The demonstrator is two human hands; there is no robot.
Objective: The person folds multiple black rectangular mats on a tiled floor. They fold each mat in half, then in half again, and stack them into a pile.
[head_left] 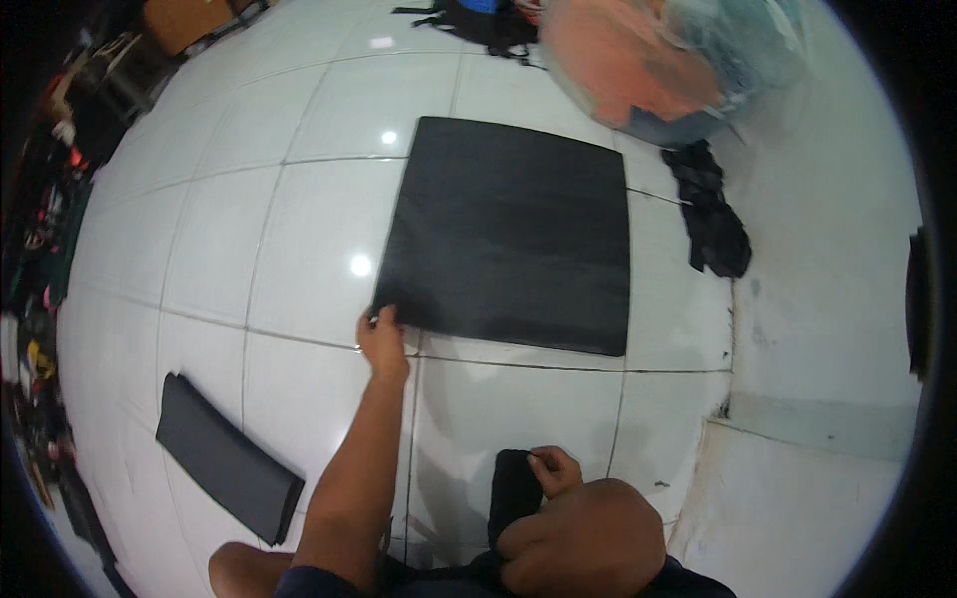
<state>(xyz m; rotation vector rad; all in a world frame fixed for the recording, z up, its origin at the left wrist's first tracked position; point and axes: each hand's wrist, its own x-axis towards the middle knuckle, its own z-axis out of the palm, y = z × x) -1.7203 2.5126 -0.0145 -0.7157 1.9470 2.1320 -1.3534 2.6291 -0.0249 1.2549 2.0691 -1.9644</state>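
Note:
A large black square sheet (pixel 513 234), mat-like, lies flat on the tiled floor in front of me. My left hand (pixel 383 341) is closed on its near left corner, thumb and fingers at the edge. Close to my body, my right hand (pixel 556 470) has its fingers drawn together beside a dark elongated shape (pixel 512 488) with a rounded top. What that shape is I cannot tell, and part of it is behind my bent knee. Whether the right fingers grip anything is too small to see.
A folded dark panel (pixel 229 458) lies at the left. Toward the back right stand a clear plastic bag with orange contents (pixel 638 60) and a crumpled black item (pixel 710 209) by the wall (pixel 827 259). Assorted clutter (pixel 40 229) lines the far left; black straps (pixel 488 25) lie at the back.

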